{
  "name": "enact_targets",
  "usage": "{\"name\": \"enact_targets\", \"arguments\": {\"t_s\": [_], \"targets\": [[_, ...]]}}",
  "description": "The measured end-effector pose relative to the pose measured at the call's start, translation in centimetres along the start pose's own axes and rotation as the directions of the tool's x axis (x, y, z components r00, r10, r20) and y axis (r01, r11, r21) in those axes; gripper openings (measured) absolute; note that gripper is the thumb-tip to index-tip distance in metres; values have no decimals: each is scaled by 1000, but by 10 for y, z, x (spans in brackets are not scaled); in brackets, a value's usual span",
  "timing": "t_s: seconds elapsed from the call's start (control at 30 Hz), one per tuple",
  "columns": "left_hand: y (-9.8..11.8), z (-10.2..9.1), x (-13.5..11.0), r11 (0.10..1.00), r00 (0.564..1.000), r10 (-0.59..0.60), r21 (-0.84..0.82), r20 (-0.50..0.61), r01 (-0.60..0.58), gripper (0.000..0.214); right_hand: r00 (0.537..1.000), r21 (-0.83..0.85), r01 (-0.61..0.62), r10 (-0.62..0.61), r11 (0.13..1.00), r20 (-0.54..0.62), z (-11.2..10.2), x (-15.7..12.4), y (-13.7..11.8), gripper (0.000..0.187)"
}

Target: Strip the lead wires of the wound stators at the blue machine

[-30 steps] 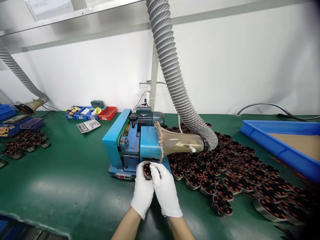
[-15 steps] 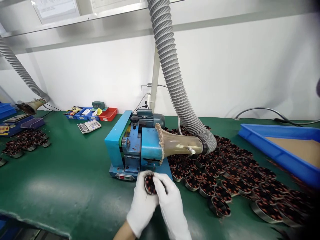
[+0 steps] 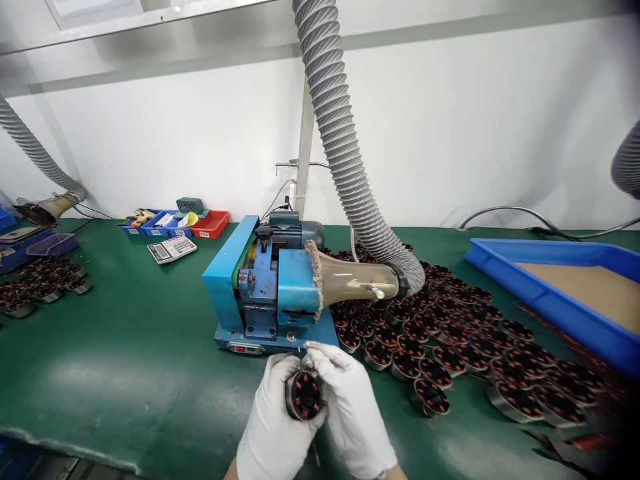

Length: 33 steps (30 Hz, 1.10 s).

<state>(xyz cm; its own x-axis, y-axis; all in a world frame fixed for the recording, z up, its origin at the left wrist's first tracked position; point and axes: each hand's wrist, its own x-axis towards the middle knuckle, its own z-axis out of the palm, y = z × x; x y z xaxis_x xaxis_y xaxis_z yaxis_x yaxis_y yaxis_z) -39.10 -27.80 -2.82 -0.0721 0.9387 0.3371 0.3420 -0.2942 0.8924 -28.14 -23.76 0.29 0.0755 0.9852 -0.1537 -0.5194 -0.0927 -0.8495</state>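
A round motor stator (image 3: 303, 395) with a metal rim and copper windings sits in my left hand (image 3: 275, 420), its open face toward me. White gloves cover both hands. At the stator's upper right edge my right hand (image 3: 353, 407) has thumb and fingers pinched together on thin wires (image 3: 300, 351) coming off it; the wires show only in part. Just beyond the hands stands a blue belt-driven machine (image 3: 267, 287) with a motor and a clear suction hood (image 3: 355, 279) on its right side.
Many similar stators (image 3: 407, 347) cover the bench right of the machine. A blue tray (image 3: 540, 293) lies at far right, pliers-like handles (image 3: 565, 450) at lower right. A grey hose (image 3: 340, 133) hangs over the hood. A calculator (image 3: 171, 249) and small bins (image 3: 210, 225) stand at back left.
The stator has turned to face me more and come slightly lower. My right hand has shifted from its face to the upper right edge. The view has moved a little to the right.
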Motion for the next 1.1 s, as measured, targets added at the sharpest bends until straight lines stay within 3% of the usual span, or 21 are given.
{"name": "enact_targets", "arguments": {"t_s": [0.07, 0.13, 0.2, 0.3, 0.43, 0.63, 0.87, 1.0, 1.1], "targets": [[-1, 2, 0, 1000, 997, -15, -6, -75, 14, 39, 1000, 192, 10, -6, 981, -18, -5, 8, -6, 25], [-1, 5, 1, 996, 991, -73, -62, -112, 67, 43, 993, 229, 89, -70, 969, -92, -10, 11, -8, 26], [-2, 9, 4, 976, 981, -169, -158, -98, 152, 50, 989, 53, 125, -120, 991, -86, -12, 8, -4, 22], [-5, 19, 12, 921, 948, -308, -275, -80, 276, 49, 985, -258, 172, -165, 951, 46, -6, 0, 8, 19], [-13, 36, 28, 851, 897, -426, -389, -118, 353, 45, 977, -356, 209, -213, 911, 29, 3, 7, 19, 21], [-22, 46, 55, 846, 901, -409, -429, -143, 316, 38, 969, -394, 216, -246, 893, -25, 7, 37, 23, 19], [-21, 48, 62, 856, 911, -385, -426, -147, 293, 37, 969, -399, 222, -248, 890, -14, 6, 41, 22, 18], [-18, 46, 57, 856, 912, -386, -425, -142, 296, 39, 966, -406, 231, -259, 884, -14, 6, 35, 21, 17], [-15, 39, 37, 851, 897, -419, -406, -144, 332, 38, 963, -433, 249, -269, 866, 16, 2, 17, 25, 13]]}}
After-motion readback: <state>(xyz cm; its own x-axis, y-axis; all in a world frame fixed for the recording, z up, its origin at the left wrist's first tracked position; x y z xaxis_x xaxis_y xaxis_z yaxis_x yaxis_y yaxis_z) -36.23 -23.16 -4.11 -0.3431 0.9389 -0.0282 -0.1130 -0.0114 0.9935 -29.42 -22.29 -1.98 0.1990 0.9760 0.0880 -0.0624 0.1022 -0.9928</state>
